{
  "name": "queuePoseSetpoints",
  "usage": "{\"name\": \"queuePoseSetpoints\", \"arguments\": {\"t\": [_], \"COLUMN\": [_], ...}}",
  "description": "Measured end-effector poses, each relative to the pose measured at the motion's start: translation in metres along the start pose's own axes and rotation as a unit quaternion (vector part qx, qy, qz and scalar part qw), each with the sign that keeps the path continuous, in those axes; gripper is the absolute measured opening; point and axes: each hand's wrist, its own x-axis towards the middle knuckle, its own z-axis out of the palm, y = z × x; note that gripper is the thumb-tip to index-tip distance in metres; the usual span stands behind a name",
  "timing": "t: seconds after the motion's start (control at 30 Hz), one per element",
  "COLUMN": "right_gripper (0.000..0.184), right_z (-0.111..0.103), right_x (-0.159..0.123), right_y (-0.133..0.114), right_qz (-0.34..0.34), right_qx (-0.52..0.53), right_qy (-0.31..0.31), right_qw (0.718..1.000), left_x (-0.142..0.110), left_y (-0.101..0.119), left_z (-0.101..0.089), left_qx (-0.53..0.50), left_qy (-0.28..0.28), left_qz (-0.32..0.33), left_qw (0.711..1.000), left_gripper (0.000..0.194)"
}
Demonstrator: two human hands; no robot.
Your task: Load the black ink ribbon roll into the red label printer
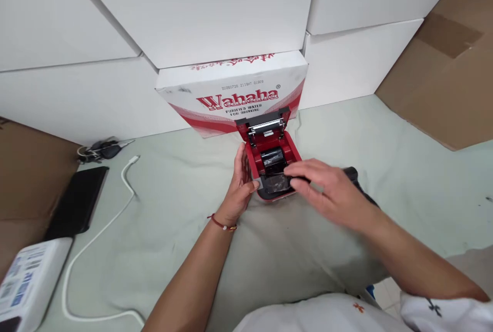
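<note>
A small red printer (293, 148) sits on the cloth with its black lid (264, 119) raised, showing a metal roller under it. Inside lies a glossy black roll (272, 159), and a dark shiny film (278, 183) reaches over the front edge. Wrapped round the printer's left side is my left hand (242, 180), thumb at the front left corner. My right hand (327, 188) comes from the right, its thumb and forefinger pinching the dark film at its right edge. Partly hidden behind that hand is a black object (351, 173) on the cloth.
A Wahaha water carton (239, 96) stands right behind the printer, before stacked white boxes (231, 8). Brown cardboard boxes (454, 75) flank the right side. At left lie keys (108, 148), a black tablet-like slab (79, 201), a white cable (96, 234) and a white labelled device (34, 280).
</note>
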Motion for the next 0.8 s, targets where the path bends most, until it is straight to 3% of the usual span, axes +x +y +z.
{"name": "queuePoseSetpoints", "arguments": {"t": [0.1,0.23,0.3,0.37,0.47,0.57,0.63,0.73,0.8], "right_gripper": [0.029,0.035,0.035,0.032,0.034,0.037,0.048,0.063,0.055], "right_z": [-0.010,0.009,0.022,0.027,0.011,-0.040,-0.082,-0.118,-0.113], "right_x": [0.050,0.111,0.128,0.134,0.120,0.087,0.061,0.027,0.013], "right_y": [0.001,-0.007,-0.012,-0.017,-0.022,-0.022,-0.015,0.007,0.024], "right_qz": [0.061,0.125,0.142,0.148,0.143,0.125,0.151,0.213,0.224], "right_qx": [-0.095,-0.293,-0.326,-0.331,-0.328,-0.229,-0.127,-0.090,-0.092], "right_qy": [-0.099,-0.296,-0.330,-0.334,-0.323,-0.239,-0.198,-0.204,-0.246], "right_qw": [0.989,0.900,0.874,0.870,0.876,0.935,0.960,0.951,0.939], "left_x": [0.002,0.005,0.006,0.007,0.007,0.006,0.006,0.007,0.007], "left_y": [-0.003,-0.006,-0.007,-0.009,-0.011,-0.011,-0.010,-0.008,-0.008], "left_z": [-0.003,-0.005,-0.007,-0.008,-0.009,-0.008,-0.008,-0.008,-0.008], "left_qx": [0.000,-0.001,-0.001,-0.003,-0.009,-0.007,-0.008,-0.013,-0.015], "left_qy": [-0.011,-0.015,-0.017,-0.021,-0.028,-0.030,-0.027,-0.020,-0.018], "left_qz": [0.011,0.014,0.013,0.012,0.017,0.024,0.023,0.017,0.014], "left_qw": [1.000,1.000,1.000,1.000,0.999,0.999,0.999,1.000,1.000], "left_gripper": [0.102,0.108,0.110,0.110,0.108,0.106,0.105,0.105,0.105]}}
